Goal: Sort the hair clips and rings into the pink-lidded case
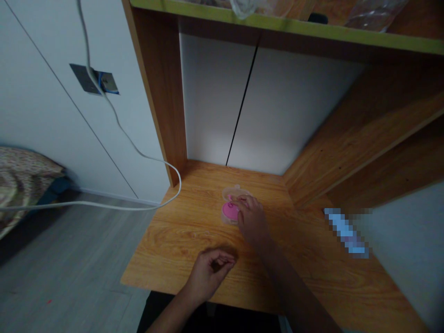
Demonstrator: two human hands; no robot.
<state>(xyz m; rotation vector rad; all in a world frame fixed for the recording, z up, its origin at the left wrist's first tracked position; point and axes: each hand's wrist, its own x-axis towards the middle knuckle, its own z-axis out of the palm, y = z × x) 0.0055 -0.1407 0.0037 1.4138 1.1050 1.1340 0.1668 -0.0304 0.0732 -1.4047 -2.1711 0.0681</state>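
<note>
A small round container (229, 211) with a pink inside and a dark mark lies on the wooden tabletop. Its clear lid (236, 192) stands open on the far side, with a small pink spot near my fingertip. Over the container's right edge is my right hand (252, 217), its fingers curled together; whatever they pinch is hidden. My left hand (211, 274) rests near the table's front edge, thumb and fingertips pressed together, and I cannot see what, if anything, is between them. Small clear ring-like pieces (207, 233) lie on the wood left of the container.
A white cable (118, 121) hangs from above past a wall socket (107, 82) and loops over the table's left corner. Wooden side panels and an overhead shelf (284, 24) with clear plastic on it enclose the table. At right lies a pixelated blue object (347, 233).
</note>
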